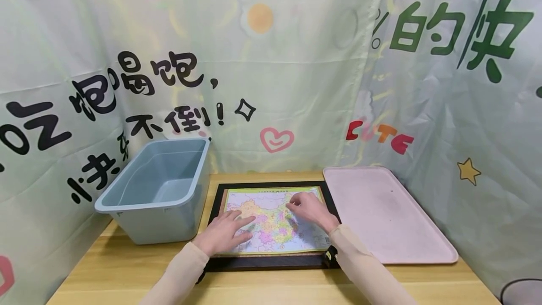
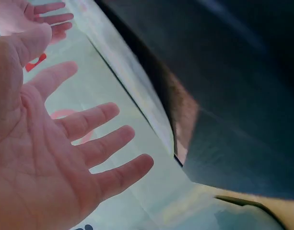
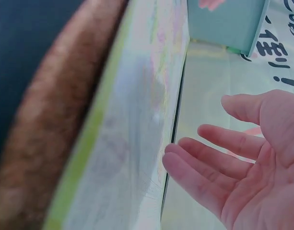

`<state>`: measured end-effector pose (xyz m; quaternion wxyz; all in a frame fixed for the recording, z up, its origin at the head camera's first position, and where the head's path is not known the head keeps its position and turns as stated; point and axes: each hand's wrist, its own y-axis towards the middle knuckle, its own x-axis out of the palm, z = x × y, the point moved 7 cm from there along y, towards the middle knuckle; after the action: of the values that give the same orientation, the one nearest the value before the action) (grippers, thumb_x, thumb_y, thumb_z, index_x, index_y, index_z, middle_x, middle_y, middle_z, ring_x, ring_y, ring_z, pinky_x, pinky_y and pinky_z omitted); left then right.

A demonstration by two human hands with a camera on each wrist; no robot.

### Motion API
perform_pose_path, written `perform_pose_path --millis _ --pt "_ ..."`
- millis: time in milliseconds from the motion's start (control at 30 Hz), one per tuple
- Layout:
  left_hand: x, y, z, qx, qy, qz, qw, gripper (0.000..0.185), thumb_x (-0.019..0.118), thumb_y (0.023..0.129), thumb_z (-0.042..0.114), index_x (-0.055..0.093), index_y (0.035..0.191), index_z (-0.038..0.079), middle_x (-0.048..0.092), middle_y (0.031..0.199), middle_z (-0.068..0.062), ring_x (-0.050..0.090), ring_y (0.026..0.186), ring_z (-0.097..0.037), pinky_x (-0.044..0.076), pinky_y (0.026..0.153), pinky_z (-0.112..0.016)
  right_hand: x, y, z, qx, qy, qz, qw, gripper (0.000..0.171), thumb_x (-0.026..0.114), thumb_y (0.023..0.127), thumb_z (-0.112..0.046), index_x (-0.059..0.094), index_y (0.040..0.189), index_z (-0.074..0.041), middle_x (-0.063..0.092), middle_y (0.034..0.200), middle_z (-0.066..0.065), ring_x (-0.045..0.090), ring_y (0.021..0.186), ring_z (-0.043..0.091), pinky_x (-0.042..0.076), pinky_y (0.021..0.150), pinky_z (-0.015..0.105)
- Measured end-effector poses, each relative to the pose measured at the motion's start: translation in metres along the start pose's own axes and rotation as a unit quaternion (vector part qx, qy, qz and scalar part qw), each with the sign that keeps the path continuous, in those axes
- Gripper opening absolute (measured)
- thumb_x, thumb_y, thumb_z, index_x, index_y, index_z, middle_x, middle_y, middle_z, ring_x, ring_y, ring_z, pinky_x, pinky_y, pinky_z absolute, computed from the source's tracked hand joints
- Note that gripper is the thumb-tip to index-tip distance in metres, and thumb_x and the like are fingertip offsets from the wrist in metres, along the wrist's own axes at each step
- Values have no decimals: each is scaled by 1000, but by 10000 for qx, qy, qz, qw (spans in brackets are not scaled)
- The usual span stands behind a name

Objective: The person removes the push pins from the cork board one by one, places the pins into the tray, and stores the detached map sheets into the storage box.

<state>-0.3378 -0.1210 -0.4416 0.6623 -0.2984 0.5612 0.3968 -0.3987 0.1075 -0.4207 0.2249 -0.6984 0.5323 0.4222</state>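
A colourful map sheet (image 1: 271,222) lies on a cork-edged board set in a black frame (image 1: 262,263). Over the map's left part, my left hand (image 1: 224,232) is spread with its palm down. My right hand (image 1: 311,210) hovers around the map's upper right, fingers loosely bent. In the left wrist view the left palm (image 2: 46,139) shows bare, fingers apart. The right wrist view shows the right hand (image 3: 242,163) holding nothing, its fingertips close over the map's surface (image 3: 132,105). The brown cork edge (image 3: 51,115) is blurred there.
To the left of the frame stands a deep blue-grey plastic bin (image 1: 156,222). A flat pink tray (image 1: 389,215) lies on the right, its left edge alongside the frame. All rest on a wooden table (image 1: 245,291), with a printed curtain (image 1: 305,107) behind.
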Motion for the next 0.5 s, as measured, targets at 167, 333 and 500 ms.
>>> perform_pose_path --millis 167,333,500 --pt "4 -9 -1 -4 132 -186 9997 59 56 94 57 50 145 28 44 148 -19 35 138 -50 31 105 -68 4 7 -1 3 177 -256 9995 22 59 98 -25 75 101 -10 73 89 2 57 63 11 45 63 32" --pt "11 -14 1 157 178 -381 9990 62 54 91 63 52 143 30 46 146 -18 37 138 -49 32 104 -69 10 14 4 64 565 -527 9970 24 58 99 -25 75 101 -8 72 85 7 51 60 13 40 56 30" --pt "15 -15 -1 198 264 -366 9988 60 53 91 63 53 142 32 46 148 -17 39 137 -47 33 103 -68 9 23 11 281 732 -459 9959 23 61 97 -25 74 104 -7 71 91 7 61 70 17 47 58 30"
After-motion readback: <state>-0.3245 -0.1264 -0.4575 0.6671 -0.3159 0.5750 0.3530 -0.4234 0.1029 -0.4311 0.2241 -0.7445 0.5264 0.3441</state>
